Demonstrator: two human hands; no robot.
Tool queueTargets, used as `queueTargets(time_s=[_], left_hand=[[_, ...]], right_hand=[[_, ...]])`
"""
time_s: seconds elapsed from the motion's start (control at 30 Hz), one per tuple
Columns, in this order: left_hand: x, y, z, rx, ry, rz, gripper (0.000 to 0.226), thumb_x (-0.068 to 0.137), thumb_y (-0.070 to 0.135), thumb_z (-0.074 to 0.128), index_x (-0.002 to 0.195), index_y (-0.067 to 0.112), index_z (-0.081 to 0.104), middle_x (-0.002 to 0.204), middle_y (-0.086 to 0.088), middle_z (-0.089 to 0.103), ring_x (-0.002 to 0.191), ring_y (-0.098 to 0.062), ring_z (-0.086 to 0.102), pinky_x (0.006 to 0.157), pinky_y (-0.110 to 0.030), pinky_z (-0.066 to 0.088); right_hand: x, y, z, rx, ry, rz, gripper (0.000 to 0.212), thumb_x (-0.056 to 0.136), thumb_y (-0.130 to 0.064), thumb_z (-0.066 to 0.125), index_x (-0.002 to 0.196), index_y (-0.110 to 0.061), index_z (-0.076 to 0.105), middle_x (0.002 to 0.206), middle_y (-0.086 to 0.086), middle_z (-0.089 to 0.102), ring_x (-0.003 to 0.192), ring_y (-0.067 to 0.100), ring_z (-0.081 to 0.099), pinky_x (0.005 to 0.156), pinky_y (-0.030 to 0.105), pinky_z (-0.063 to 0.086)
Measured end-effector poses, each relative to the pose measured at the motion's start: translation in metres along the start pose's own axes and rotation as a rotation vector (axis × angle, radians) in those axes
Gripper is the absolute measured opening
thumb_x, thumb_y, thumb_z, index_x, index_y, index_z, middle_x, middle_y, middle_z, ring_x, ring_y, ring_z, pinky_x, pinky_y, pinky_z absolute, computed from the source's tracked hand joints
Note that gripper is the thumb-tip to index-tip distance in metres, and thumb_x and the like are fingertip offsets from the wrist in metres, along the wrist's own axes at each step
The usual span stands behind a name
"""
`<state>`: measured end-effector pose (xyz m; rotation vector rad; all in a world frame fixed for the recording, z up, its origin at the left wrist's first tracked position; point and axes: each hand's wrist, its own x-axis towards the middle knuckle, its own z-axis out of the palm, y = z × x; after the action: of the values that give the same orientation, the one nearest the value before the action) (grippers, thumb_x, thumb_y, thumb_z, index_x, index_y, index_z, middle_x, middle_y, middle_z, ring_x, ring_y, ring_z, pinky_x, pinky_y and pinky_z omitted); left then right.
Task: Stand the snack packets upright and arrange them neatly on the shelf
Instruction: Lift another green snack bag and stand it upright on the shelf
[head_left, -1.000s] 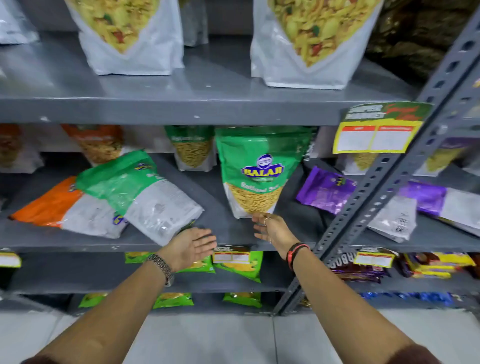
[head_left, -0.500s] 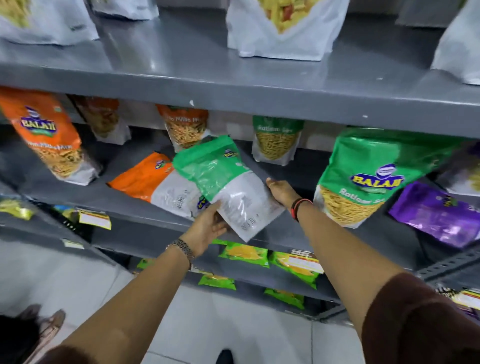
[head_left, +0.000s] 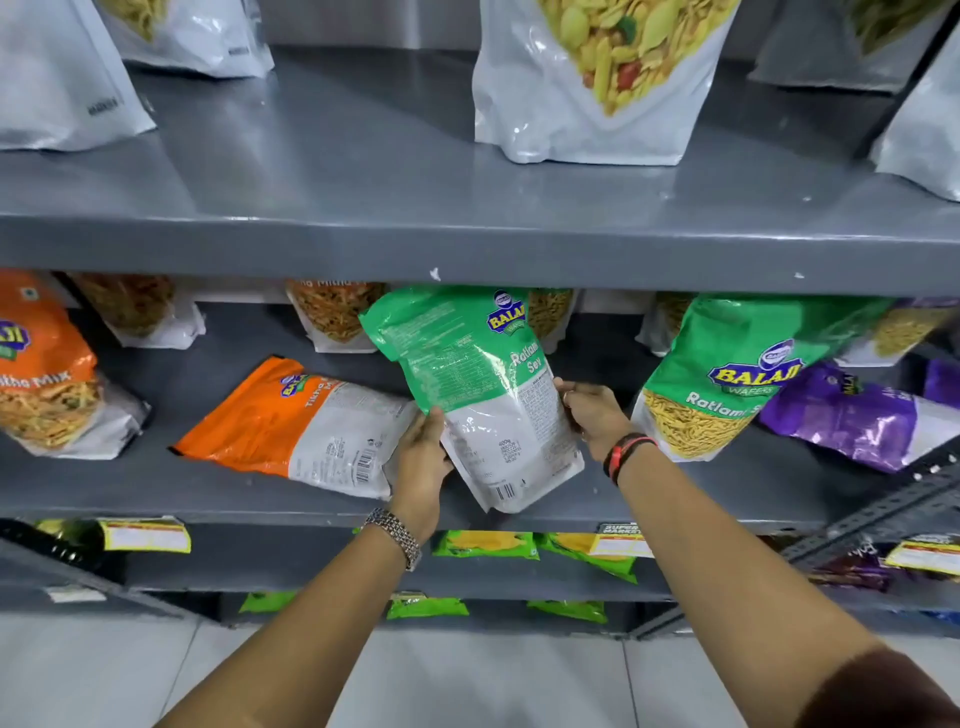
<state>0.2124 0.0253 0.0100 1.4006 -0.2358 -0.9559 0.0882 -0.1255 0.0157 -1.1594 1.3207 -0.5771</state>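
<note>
Head view: the left hand (head_left: 423, 457) and right hand (head_left: 589, 410) are gripping opposite edges of the green Ratlami Sev packet (head_left: 475, 395), tilting it up with its base near the front edge of the middle shelf (head_left: 701, 499), probably so it can stand. Left of this packet, the orange packet (head_left: 296, 421) is lying flat; to its right, another green packet (head_left: 737, 374) is standing, slightly tilted.

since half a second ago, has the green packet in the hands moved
Yes. The green packet has been lifted off the orange packet it lay on and tipped nearly upright, toward the shelf above.
</note>
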Motion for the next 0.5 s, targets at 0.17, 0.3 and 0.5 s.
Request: queueTargets(time_s=[0.17, 0.3, 0.5], left_hand=[[0.015, 0.026, 0.001, 0.07, -0.081, 0.149, 0.025, 0.096, 0.028, 0.039, 0.082, 0.018, 0.057, 0.098, -0.002, 0.059, 0.099, -0.015, 0.052, 0.092, -0.033, 0.04], [0.022, 0.024, 0.002, 0.162, -0.125, 0.095, 0.021, 0.097, 0.027, 0.039, 0.086, 0.019, 0.055, 0.096, 0.002, 0.055, 0.099, -0.01, 0.047, 0.085, -0.024, 0.038], [0.014, -0.005, -0.005, 0.2, -0.014, -0.039, 0.026, 0.089, 0.04, 0.045, 0.093, 0.018, 0.058, 0.1, -0.005, 0.062, 0.101, -0.02, 0.059, 0.1, -0.036, 0.042]], right_hand=[[-0.008, -0.003, 0.005, 0.08, 0.063, -0.174, 0.045, 0.079, 0.019, 0.028, 0.063, -0.014, 0.053, 0.068, 0.002, 0.055, 0.062, 0.009, 0.047, 0.048, 0.007, 0.041], [-0.013, 0.015, 0.006, 0.051, 0.044, -0.185, 0.042, 0.083, 0.018, 0.031, 0.065, -0.013, 0.054, 0.071, 0.006, 0.056, 0.07, 0.013, 0.048, 0.064, 0.023, 0.042], [-0.015, 0.015, 0.0, 0.096, 0.014, -0.146, 0.034, 0.096, -0.023, 0.043, 0.103, 0.004, 0.064, 0.093, 0.01, 0.062, 0.085, 0.019, 0.054, 0.086, 0.034, 0.047]])
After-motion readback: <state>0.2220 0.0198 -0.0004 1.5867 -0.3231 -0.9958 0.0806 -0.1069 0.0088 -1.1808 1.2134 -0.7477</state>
